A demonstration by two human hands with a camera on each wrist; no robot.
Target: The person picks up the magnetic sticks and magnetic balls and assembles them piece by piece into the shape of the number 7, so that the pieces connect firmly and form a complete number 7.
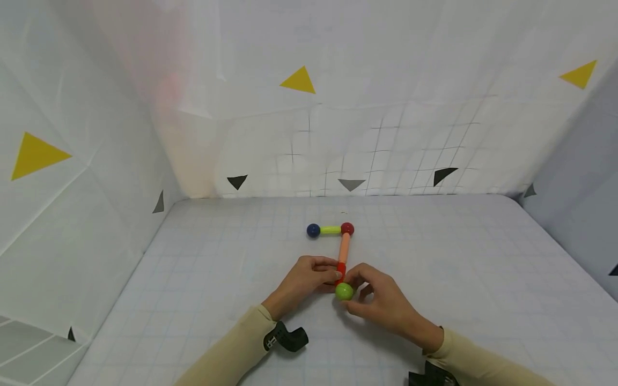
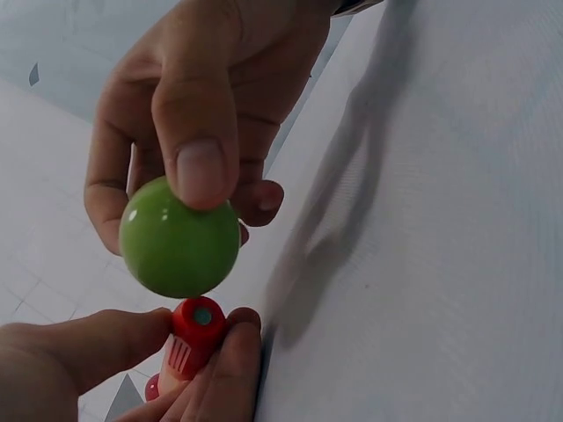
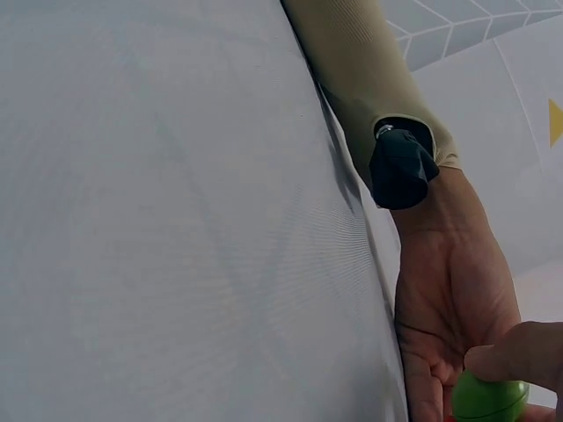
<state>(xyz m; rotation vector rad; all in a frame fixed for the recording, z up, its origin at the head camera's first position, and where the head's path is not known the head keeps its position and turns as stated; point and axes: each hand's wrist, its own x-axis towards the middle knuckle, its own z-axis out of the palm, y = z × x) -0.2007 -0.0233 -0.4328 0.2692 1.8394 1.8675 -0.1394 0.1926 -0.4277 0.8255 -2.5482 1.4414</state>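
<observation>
My left hand pinches a red rod between thumb and fingers; its near end shows a small round greenish face in the left wrist view. A glossy green ball is held by the thumb and fingers of my right hand, right at that end of the rod. Whether ball and rod touch I cannot tell. Beyond the red rod, an orange rod runs away to a red ball. From there a yellow-green rod extends left to a dark blue ball.
The pieces lie on a white, faintly gridded tabletop. White sheets with yellow and dark triangles form a back wall and side walls. A black wrist device sticks out from the left sleeve, another from the right.
</observation>
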